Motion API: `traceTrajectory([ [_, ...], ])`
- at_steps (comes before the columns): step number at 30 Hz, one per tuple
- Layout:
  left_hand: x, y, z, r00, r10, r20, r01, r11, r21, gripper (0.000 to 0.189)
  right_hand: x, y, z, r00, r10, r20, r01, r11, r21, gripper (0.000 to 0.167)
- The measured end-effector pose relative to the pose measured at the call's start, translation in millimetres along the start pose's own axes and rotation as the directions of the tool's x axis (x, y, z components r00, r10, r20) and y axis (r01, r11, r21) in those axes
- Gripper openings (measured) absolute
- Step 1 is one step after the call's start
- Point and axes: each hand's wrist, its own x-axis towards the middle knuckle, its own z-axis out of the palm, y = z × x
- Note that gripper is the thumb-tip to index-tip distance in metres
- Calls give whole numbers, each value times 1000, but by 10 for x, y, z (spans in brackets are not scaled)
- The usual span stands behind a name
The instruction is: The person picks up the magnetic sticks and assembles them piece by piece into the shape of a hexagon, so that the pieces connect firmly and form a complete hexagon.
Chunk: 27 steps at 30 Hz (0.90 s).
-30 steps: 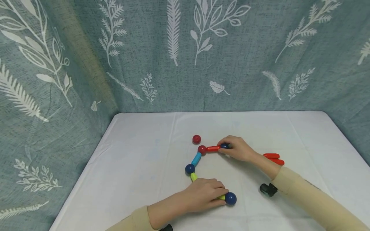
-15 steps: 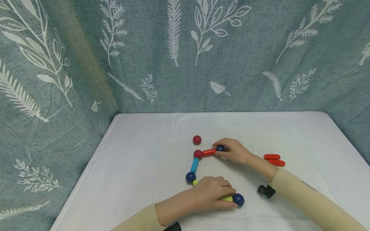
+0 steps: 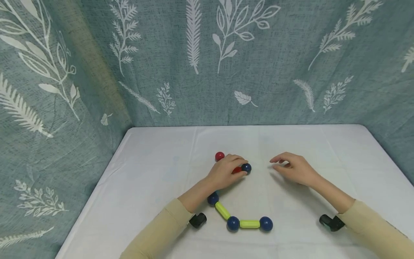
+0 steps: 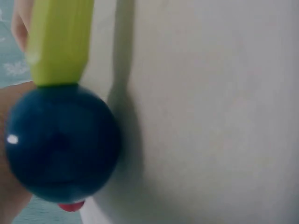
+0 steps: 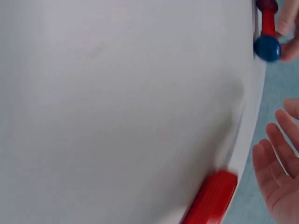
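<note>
A bent chain of balls and rods lies on the white table. My left hand (image 3: 224, 172) pinches the red rod (image 3: 237, 170) near its far end, beside a blue ball (image 3: 246, 168). Under that hand, the light-blue rod and the chain's red ball are mostly hidden in the head view; the red ball (image 5: 267, 4) shows in the right wrist view. Nearer me, two yellow-green rods (image 3: 249, 224) join several blue balls (image 3: 266, 223). To the right, my right hand (image 3: 295, 169) hovers with loosely bent fingers, holding nothing.
A loose red ball (image 3: 220, 156) sits just behind my left hand. A spare red rod (image 5: 212, 198) lies close to the right wrist camera, concealed by my right hand and arm in the head view. A patterned curtain (image 3: 207, 64) hangs behind the table.
My right hand has let go of the blue ball and moved right. My left hand has left the yellow-green rod and moved up to the red rod. The chain has shifted slightly.
</note>
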Motion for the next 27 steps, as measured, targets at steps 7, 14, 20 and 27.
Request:
traceTrajectory([
  [7, 41, -67, 69, 988, -108, 109, 117, 990, -73, 39, -244, 179, -281, 996, 83, 12, -82, 994, -75, 21],
  [14, 41, -63, 100, 980, -162, 114, 176, 976, -129, 38, -400, 301, -423, 988, 150, 42, -145, 984, -100, 23],
  [20, 41, -71, 120, 975, -188, 117, 204, 969, -139, 39, -410, 347, -399, 972, 220, 79, -211, 972, -105, 24],
  [27, 38, -51, 108, 971, -207, 117, 223, 965, -140, 39, -263, 281, -248, 975, 207, 78, -202, 977, -69, 25],
])
